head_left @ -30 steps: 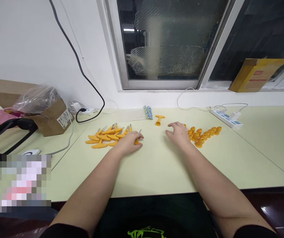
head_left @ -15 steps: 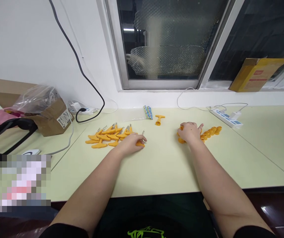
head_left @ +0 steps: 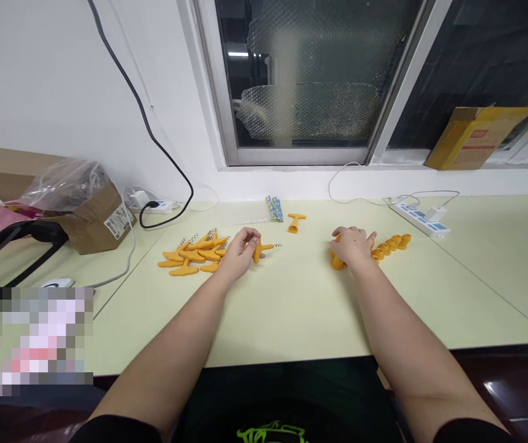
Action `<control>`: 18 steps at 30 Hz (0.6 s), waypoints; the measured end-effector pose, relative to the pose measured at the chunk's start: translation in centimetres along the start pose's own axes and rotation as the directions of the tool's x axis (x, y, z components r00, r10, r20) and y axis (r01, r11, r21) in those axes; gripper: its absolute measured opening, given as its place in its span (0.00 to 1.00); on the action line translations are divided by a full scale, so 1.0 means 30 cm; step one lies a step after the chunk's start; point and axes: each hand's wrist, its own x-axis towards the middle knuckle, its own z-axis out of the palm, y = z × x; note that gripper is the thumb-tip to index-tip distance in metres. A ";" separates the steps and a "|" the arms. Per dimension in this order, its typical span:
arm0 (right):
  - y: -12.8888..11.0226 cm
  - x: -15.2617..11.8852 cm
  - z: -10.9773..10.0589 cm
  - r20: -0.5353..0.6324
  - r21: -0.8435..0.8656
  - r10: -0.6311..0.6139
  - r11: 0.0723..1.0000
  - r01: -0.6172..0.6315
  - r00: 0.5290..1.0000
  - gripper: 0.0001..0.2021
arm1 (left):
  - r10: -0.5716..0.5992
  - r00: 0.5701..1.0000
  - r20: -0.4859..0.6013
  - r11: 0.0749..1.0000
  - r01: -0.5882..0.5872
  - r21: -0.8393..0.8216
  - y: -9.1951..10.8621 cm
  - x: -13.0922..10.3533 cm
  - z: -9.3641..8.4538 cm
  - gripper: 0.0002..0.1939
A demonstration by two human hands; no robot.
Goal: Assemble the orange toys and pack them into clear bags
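Observation:
In my left hand [head_left: 240,251] is a yellow corkscrew [head_left: 258,250], pinched by its T-handle between thumb and fingers, its metal spiral pointing right. A pile of similar yellow corkscrews [head_left: 193,253] lies just left of that hand, spirals toward the wall. My right hand [head_left: 354,245] is bent over yellow bell-shaped sleeves [head_left: 336,263], fingers curled on one; the fingertips are partly hidden. More such sleeves [head_left: 392,245] lie in a row to its right. Between the hands, farther back, is a yellow corkscrew with a sleeve on it [head_left: 296,223].
Printed packets [head_left: 274,209] and a clear plastic bag lie by the wall. A power strip [head_left: 418,219] is at the back right, another with a black cable [head_left: 157,206] at the back left. An opened cardboard box [head_left: 102,215] stands left. A yellow carton [head_left: 479,138] leans on the window.
My left hand has lifted a corkscrew off the right side of the pile and turned it so its spiral points right. My right hand stays over the sleeves, barely moved.

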 end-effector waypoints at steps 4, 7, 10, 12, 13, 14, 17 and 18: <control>0.006 0.009 0.009 0.011 0.004 0.012 1.000 -0.012 1.000 0.15 | -0.071 0.991 -0.115 0.990 0.056 -0.132 -0.010 0.016 0.000 0.14; 0.011 0.014 0.013 0.019 0.021 0.017 1.000 -0.017 1.000 0.15 | -0.090 0.979 -0.182 0.974 0.049 -0.220 -0.022 0.031 -0.002 0.14; 0.011 0.013 0.002 -0.014 0.055 0.001 0.998 -0.001 1.000 0.13 | -0.128 0.971 -0.204 0.951 0.062 -0.303 -0.032 0.041 -0.006 0.14; 0.004 0.008 -0.014 -0.097 0.148 -0.064 0.986 0.078 0.993 0.12 | -0.158 0.968 -0.194 0.930 0.079 -0.359 -0.034 0.043 -0.007 0.13; -0.004 0.002 -0.024 -0.152 0.221 -0.110 0.965 0.142 0.982 0.11 | -0.171 0.967 -0.187 0.918 0.087 -0.386 -0.032 0.042 -0.007 0.12; -0.014 -0.005 -0.033 -0.205 0.302 -0.158 0.928 0.216 0.966 0.10 | -0.183 0.967 -0.180 0.906 0.094 -0.413 -0.030 0.041 -0.007 0.12; -0.061 -0.042 -0.050 -0.302 0.535 -0.301 0.732 0.422 0.904 0.08 | -0.214 0.965 -0.150 0.865 0.116 -0.489 -0.021 0.036 -0.008 0.12; -0.079 -0.057 -0.049 -0.306 0.600 -0.351 0.651 0.466 0.885 0.08 | -0.222 0.965 -0.137 0.850 0.123 -0.512 -0.018 0.034 -0.008 0.12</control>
